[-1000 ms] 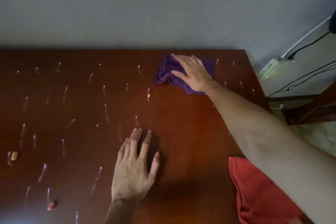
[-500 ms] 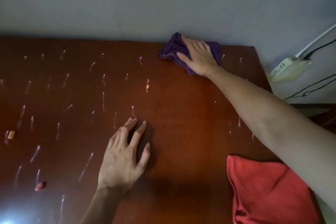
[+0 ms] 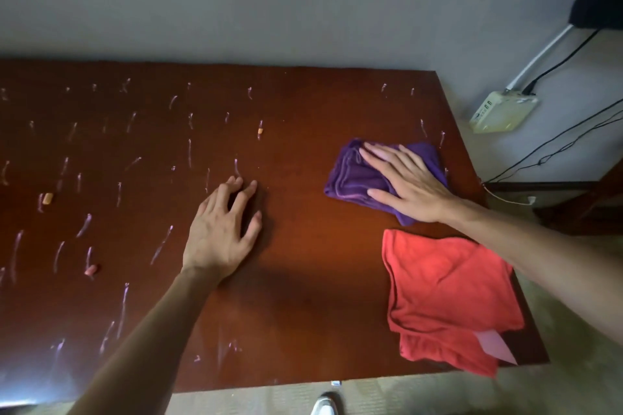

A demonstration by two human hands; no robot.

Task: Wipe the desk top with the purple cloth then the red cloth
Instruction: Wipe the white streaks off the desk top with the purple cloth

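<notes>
- My right hand (image 3: 409, 184) lies flat, palm down, on the purple cloth (image 3: 357, 178), fingers stretched out and a little apart, pinching nothing.
- The purple cloth is bunched in folds under that hand; most of it shows to the left of my fingers, with a strip beyond my fingertips and a corner under my wrist.
- The red cloth (image 3: 448, 296) lies just nearer to me than my right hand, below the wrist and partly under my forearm; its near corner hangs over the counter's front edge. It lies close to the purple cloth, with a thin band of wood between them.
- My left hand (image 3: 224, 229) rests on the bare counter (image 3: 303, 296), well to the left of both cloths, fingers spread and slightly curled, fingertips touching the wood, holding nothing.
- Pale streaks (image 3: 161, 244) cover the counter left of and beyond my left hand; a few more lie beyond my right hand, near the far right corner.
- Small coloured bits sit among the streaks: an orange bit (image 3: 260, 131) beyond my left fingertips, another orange piece (image 3: 47, 198) far to its left, and a pink bit (image 3: 91, 269) to its left, nearer me.
</notes>
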